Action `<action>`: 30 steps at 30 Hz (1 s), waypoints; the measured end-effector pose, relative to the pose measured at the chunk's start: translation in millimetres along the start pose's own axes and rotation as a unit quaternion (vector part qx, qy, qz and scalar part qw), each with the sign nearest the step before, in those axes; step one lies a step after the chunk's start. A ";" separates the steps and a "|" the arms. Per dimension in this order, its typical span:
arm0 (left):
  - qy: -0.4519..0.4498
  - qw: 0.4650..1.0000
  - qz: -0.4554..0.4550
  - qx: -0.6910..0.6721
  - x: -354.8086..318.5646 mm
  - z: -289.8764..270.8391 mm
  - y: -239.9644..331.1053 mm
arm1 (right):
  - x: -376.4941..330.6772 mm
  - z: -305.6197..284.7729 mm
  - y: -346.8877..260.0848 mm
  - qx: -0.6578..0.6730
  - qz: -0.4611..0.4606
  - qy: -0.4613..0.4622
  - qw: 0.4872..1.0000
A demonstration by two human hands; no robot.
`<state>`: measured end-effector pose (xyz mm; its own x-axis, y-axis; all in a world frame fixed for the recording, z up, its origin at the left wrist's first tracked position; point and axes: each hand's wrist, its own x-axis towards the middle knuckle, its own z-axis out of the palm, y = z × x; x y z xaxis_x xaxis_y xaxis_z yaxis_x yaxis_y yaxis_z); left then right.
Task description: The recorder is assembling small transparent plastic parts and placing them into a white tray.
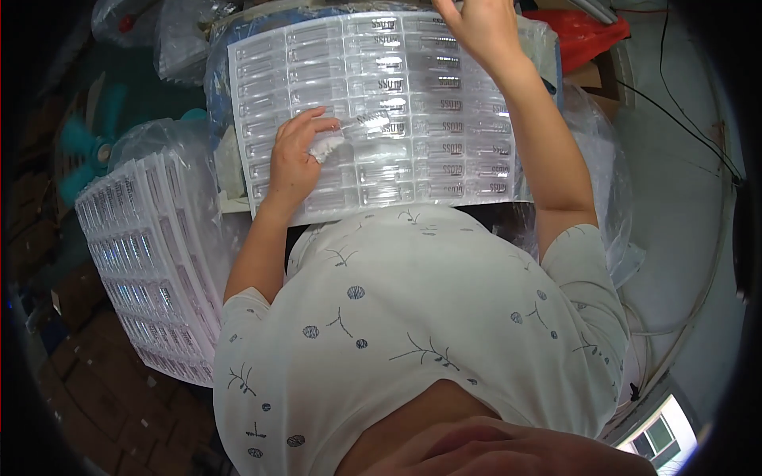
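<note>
On the clear blister tray (381,119), the left hand (295,155) pinches a small clear piece (361,123); the right hand (480,28) rests open-fingered at the tray's far edge.

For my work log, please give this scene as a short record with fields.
left hand: on the clear blister tray, fingers pinching a small clear piece
right hand: at the tray's far edge
tray: flat, rows of long pockets, right columns filled
stack of similar trays: at the person's left
red bag: beyond the tray
</note>
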<state>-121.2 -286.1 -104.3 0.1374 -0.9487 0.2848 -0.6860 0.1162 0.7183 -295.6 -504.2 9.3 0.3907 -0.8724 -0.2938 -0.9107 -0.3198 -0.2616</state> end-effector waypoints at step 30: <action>-0.059 0.910 -0.161 -0.377 16.3 38.6 35.3 | -116.1 146.1 38.2 0.376 -0.353 0.209 0.831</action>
<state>-170.8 -308.8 -98.9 0.1369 -0.9890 -0.0563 0.0671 -0.0475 0.9966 -356.1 -361.1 -100.9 0.5676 -0.6680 0.4812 -0.0720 -0.6225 -0.7793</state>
